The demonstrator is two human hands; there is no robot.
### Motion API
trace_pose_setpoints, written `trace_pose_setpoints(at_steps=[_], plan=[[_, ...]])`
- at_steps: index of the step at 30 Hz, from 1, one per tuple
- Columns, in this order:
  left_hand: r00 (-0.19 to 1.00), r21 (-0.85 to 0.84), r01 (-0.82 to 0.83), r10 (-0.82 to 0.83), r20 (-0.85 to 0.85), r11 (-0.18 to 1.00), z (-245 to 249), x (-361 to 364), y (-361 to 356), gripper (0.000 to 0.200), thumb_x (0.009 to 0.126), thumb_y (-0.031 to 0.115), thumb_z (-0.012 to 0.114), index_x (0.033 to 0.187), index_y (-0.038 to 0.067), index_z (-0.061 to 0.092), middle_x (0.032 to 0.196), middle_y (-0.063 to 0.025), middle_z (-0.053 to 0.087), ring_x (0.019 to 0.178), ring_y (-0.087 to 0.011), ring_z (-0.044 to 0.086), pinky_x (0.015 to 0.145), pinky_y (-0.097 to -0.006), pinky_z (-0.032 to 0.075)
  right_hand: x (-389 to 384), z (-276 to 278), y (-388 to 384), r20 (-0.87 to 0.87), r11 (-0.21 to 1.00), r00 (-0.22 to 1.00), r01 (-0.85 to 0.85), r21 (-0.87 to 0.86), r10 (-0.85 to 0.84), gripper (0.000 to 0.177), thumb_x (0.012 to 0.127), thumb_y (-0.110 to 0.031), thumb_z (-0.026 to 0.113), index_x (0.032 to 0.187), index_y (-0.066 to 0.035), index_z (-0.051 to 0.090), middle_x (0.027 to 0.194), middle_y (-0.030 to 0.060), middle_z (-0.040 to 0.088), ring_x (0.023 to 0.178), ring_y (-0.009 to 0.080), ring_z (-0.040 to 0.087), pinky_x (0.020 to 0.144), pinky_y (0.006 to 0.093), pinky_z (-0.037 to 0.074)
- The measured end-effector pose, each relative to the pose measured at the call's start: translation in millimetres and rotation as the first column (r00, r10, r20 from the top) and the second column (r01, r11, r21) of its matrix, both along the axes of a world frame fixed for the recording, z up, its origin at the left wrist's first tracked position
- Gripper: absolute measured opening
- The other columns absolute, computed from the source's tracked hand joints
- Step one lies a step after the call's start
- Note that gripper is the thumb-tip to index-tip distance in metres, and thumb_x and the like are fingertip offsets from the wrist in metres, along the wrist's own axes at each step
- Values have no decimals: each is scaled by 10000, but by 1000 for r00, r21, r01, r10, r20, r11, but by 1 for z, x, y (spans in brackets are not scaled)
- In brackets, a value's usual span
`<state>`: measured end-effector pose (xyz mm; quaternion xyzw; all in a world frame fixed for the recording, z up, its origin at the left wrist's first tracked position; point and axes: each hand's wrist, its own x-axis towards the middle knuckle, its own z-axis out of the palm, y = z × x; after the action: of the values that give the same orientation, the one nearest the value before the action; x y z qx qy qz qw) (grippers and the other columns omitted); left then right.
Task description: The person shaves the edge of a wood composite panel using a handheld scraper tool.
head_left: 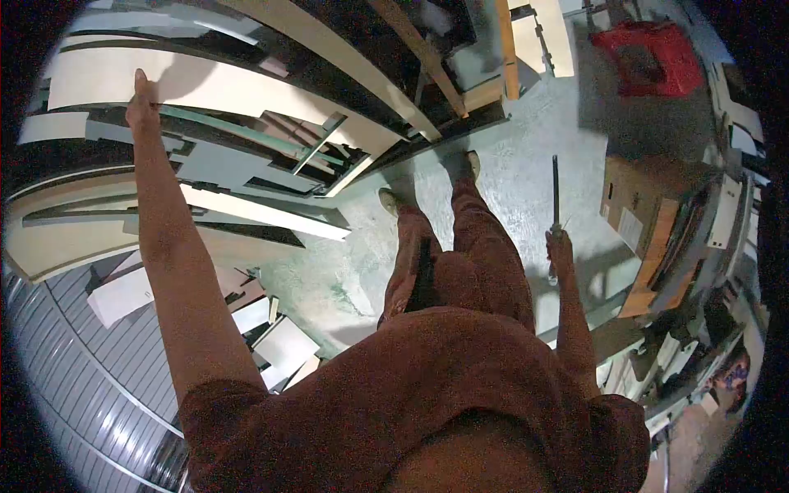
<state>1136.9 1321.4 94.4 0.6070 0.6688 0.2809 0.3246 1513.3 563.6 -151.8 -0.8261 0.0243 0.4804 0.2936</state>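
Note:
My left hand [143, 107] reaches far out to the upper left and grips the lower edge of a long cream board [246, 82]. One digit lies on the board's pale face, and the other fingers are mostly hidden. Down at my right side, my right hand [560, 251] is closed around the handle of a long screwdriver [555, 189]. Its dark, straight shaft points forward over the floor, touching nothing. Just below the cream board runs a green strip [238, 131], beside a grey panel [222, 168].
Stacked boards fill the left side, with a shuttered metal surface [74, 353] behind them. A cardboard box [629, 201] and more panels stand at the right. A red object [649, 62] lies farther ahead on the concrete floor [526, 181]. White pieces [283, 345] lie near my left side.

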Motion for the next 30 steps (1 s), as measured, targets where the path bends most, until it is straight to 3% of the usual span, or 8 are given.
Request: trace_pose_setpoints(at_steps=[6,11,16,21,22,24,28,30], plan=[[938,64,-106,79,337,992,11,-16,-46,687,727,519,614,1059,-69,488,1012,-120,515,888,-204,516,795,-330,427,-11,-15,-49,-11,997,1000,-22,-68,21,238,769,-300,607,837,-107,485,545,-23,449,420,80,417,366,248,376],[821,202,-36,-86,565,979,38,-18,-139,551,870,435,452,1172,-22,391,1137,-103,463,1010,-199,447,885,-346,368,-16,-14,-42,-90,1000,996,19,-8,-20,259,767,-332,609,769,-104,486,527,-18,448,410,81,416,365,248,375],[744,404,-162,-157,649,901,108,2,-207,553,844,506,451,1085,10,414,1113,-114,403,1022,-192,395,894,-376,351,-60,4,1,110,993,987,-113,-45,117,279,799,-340,579,764,-82,481,533,-12,457,400,92,410,360,267,370],[728,489,108,-404,554,866,134,-26,-234,598,838,487,463,1171,11,323,1171,-139,364,1096,-206,350,960,-412,306,-173,44,18,180,988,982,35,152,-62,290,820,-344,546,786,-65,476,563,-6,459,455,108,433,407,285,384],[732,495,100,-401,550,863,136,-27,-243,564,848,483,445,1141,12,342,1154,-143,380,1068,-216,368,951,-409,316,-197,42,13,249,980,960,-163,114,131,253,836,-319,521,800,-72,476,576,-5,456,480,98,437,424,276,389],[739,514,-17,-336,585,858,143,-31,-261,526,861,419,459,1147,-15,377,1142,-180,428,1027,-265,428,940,-417,336,-268,41,-15,98,966,971,203,159,-220,222,846,-278,488,761,-72,487,560,2,439,470,98,427,429,276,390],[913,756,336,-390,-115,562,145,-63,-291,629,826,459,508,1152,-69,408,1107,-200,472,970,-269,478,845,-433,398,-413,-6,-103,252,1000,968,11,-11,-8,85,746,-120,529,821,-90,555,683,29,524,607,171,524,455,271,406],[834,669,187,-476,278,719,152,-63,-318,597,834,427,513,1155,-67,421,1141,-199,468,1001,-284,481,853,-450,400,-495,-45,-158,243,971,940,223,90,-238,69,743,-132,542,798,-95,558,683,28,528,621,181,531,463,282,416]])
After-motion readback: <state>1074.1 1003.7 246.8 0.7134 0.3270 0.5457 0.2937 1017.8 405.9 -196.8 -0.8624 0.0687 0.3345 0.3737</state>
